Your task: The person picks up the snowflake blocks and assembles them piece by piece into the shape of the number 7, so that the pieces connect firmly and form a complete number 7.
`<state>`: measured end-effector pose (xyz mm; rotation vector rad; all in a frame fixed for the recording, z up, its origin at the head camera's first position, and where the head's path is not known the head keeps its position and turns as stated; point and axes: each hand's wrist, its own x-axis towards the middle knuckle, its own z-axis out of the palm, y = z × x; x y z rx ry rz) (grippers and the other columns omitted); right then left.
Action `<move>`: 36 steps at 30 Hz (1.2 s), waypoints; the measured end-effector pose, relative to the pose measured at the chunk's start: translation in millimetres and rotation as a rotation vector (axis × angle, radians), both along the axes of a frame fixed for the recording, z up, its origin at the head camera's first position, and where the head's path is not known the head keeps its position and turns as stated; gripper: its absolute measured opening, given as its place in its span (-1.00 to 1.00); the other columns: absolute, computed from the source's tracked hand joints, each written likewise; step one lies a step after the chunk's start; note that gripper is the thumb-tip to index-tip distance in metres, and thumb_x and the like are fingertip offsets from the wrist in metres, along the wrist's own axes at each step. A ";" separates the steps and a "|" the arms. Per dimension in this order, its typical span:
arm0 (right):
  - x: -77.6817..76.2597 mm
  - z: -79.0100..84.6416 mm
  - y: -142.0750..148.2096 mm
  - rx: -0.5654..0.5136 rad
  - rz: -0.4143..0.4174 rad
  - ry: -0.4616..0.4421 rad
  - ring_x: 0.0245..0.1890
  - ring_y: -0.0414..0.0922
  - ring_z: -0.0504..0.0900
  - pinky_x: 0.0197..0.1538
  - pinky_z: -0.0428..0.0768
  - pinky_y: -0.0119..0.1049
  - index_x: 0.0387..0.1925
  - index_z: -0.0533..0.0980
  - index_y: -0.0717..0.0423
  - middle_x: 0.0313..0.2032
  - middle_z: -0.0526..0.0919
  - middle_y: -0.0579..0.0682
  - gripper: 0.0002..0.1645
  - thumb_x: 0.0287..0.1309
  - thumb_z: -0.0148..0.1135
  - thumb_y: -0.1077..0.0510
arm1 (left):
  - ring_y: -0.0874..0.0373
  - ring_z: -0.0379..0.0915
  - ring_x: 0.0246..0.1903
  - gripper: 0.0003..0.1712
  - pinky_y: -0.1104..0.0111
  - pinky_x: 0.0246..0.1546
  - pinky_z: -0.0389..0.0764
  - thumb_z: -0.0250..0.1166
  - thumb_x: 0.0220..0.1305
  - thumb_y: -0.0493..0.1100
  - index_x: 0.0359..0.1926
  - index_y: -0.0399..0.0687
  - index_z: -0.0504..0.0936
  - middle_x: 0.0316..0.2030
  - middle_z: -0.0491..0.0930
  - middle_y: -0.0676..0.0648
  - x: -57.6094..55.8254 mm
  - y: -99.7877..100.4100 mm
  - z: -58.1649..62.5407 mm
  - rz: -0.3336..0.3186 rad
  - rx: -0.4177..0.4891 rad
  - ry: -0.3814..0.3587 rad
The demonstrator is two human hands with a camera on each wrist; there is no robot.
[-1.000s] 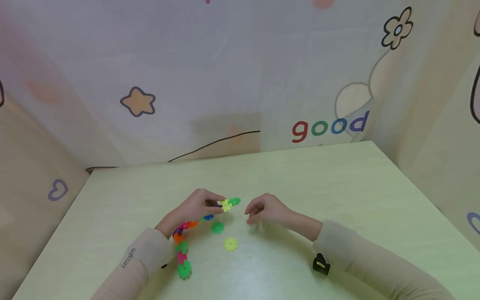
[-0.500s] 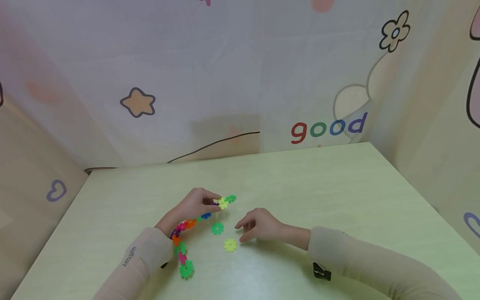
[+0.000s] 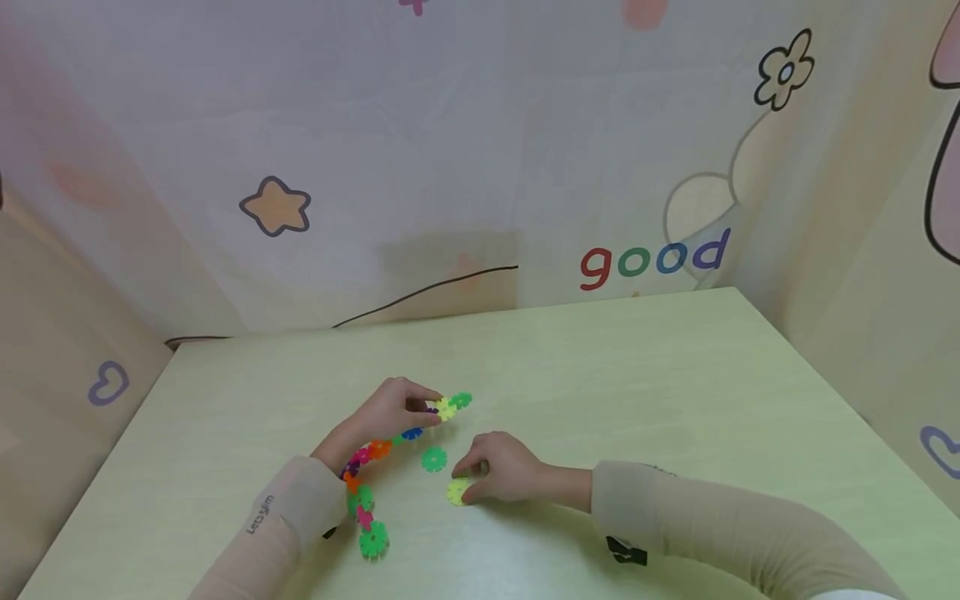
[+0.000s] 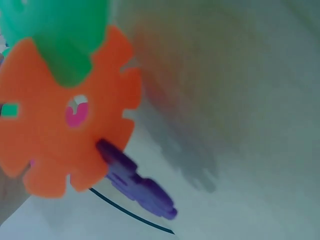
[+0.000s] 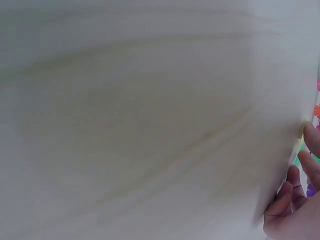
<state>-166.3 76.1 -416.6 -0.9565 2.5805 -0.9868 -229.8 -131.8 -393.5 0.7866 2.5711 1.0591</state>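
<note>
In the head view my left hand [image 3: 393, 410] pinches a chain of notched plastic snowflake discs close to its far end. A yellow disc [image 3: 446, 408] and a green disc [image 3: 461, 401] stick out past those fingertips. The rest of the chain curves back to a green disc [image 3: 373, 541] beside the left sleeve. An orange disc [image 4: 45, 125] with a purple one [image 4: 137, 182] slotted into it fills much of the left wrist view. My right hand [image 3: 504, 468] has thumb and forefinger on the edges of a loose yellow disc [image 3: 456, 492] at the table.
A loose green disc [image 3: 434, 459] lies on the pale table [image 3: 637, 375] between the two hands. A black strap piece [image 3: 626, 551] hangs under the right sleeve. A printed curtain [image 3: 420, 150] stands behind the table.
My right hand has come down and toward me from beside the chain's end, and its fingertips have closed on the loose yellow disc. The left hand keeps its hold, nearly still.
</note>
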 end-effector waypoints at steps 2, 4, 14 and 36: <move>0.7 1.0 -0.9 0.011 -0.012 -0.012 -0.48 -0.22 0.37 -0.36 0.31 -0.46 -0.39 0.67 0.11 -0.54 0.50 -0.16 -0.76 -0.23 0.48 0.18 | 0.19 0.36 -0.57 -0.62 0.41 -0.52 0.48 0.31 0.11 -0.16 -0.04 -0.24 0.60 -0.54 0.54 0.06 0.4 0.0 -0.8 -0.006 0.005 0.003; 0.5 0.5 -1.1 0.019 -0.022 -0.021 -0.45 -0.22 0.36 -0.32 0.32 -0.44 -0.47 0.65 0.10 -0.53 0.49 -0.18 -0.81 -0.24 0.48 0.18 | 0.19 0.37 -0.57 -0.62 0.41 -0.52 0.49 0.31 0.11 -0.17 -0.05 -0.25 0.60 -0.54 0.55 0.05 0.8 0.3 -1.0 -0.011 0.010 0.007; -2.4 3.5 5.6 -0.049 -0.046 -0.169 -0.53 -0.26 0.40 -0.39 0.41 -0.43 -0.55 0.52 0.13 -0.61 0.48 -0.17 -0.84 -0.16 0.41 0.30 | 0.20 0.36 -0.57 -0.62 0.42 -0.51 0.49 0.32 0.10 -0.16 -0.05 -0.23 0.61 -0.54 0.54 0.06 2.3 3.9 -2.9 -0.019 0.019 0.007; -34.5 20.1 46.3 -0.299 -0.274 -0.393 -0.57 -0.16 0.53 -0.52 0.41 -0.40 -0.35 0.56 0.31 -0.57 0.61 -0.06 -0.81 0.00 0.30 0.24 | 0.21 0.35 -0.55 -0.62 0.44 -0.53 0.47 0.32 0.10 -0.19 -0.05 -0.26 0.60 -0.53 0.53 0.08 7.2 6.9 -0.8 -0.054 0.014 0.038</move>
